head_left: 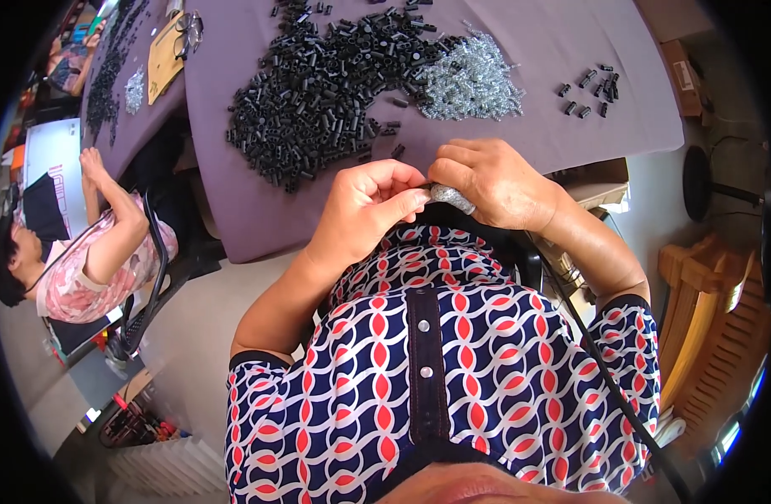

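My left hand [364, 206] is closed in a pinch at the table's near edge, thumb and forefinger meeting my right hand's fingertips. Something small and dark shows between them, mostly hidden. My right hand [496, 183] curls around a clump of small silvery, spring-like pieces [453, 198] that shows below its fingers. Beyond my hands lies a large heap of short black cylindrical parts [318, 92]. Touching its right side is a pile of the same silvery pieces [472, 80]. Farther right, several black parts [605, 86] lie apart in a small scattered group.
The purple-grey cloth-covered table [570, 34] stretches in front of me. Another person [100, 244] sits at the left by an adjoining table with similar piles. Eyeglasses [188, 35] rest near a yellow-brown sheet [163, 59]. A wooden slatted piece [709, 311] stands at the right.
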Demonstrator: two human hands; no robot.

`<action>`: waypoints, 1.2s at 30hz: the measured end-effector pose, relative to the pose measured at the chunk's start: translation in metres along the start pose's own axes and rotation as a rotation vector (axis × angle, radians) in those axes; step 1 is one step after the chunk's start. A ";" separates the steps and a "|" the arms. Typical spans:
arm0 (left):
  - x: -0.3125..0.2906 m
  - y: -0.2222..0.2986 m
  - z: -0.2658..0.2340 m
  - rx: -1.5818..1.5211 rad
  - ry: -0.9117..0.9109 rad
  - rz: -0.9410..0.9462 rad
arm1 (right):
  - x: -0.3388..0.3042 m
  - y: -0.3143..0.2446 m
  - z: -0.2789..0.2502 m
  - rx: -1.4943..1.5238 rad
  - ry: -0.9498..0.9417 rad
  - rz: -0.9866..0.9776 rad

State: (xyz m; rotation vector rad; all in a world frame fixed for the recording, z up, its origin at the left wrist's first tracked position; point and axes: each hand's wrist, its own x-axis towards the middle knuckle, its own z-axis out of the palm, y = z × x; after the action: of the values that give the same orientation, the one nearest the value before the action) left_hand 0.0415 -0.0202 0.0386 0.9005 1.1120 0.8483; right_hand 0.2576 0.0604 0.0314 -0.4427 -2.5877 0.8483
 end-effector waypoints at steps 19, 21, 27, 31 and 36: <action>0.006 -0.011 0.002 -0.164 0.128 -0.020 | -0.007 -0.012 0.002 0.256 0.110 0.449; 0.007 -0.009 0.008 -0.254 0.138 -0.060 | -0.005 -0.013 0.008 0.025 0.196 0.285; 0.014 -0.023 0.016 -0.397 0.130 -0.013 | 0.002 -0.005 0.030 -0.130 0.280 0.200; 0.013 -0.029 0.013 -0.403 0.080 -0.059 | 0.001 -0.006 0.031 -0.084 0.291 0.205; 0.009 -0.012 0.009 -0.542 -0.022 -0.287 | -0.004 -0.004 0.024 0.033 0.258 0.151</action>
State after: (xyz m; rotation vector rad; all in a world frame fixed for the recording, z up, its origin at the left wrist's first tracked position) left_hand 0.0534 -0.0184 0.0258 0.2910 0.8975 0.8376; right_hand 0.2500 0.0434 0.0152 -0.6970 -2.3233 0.8217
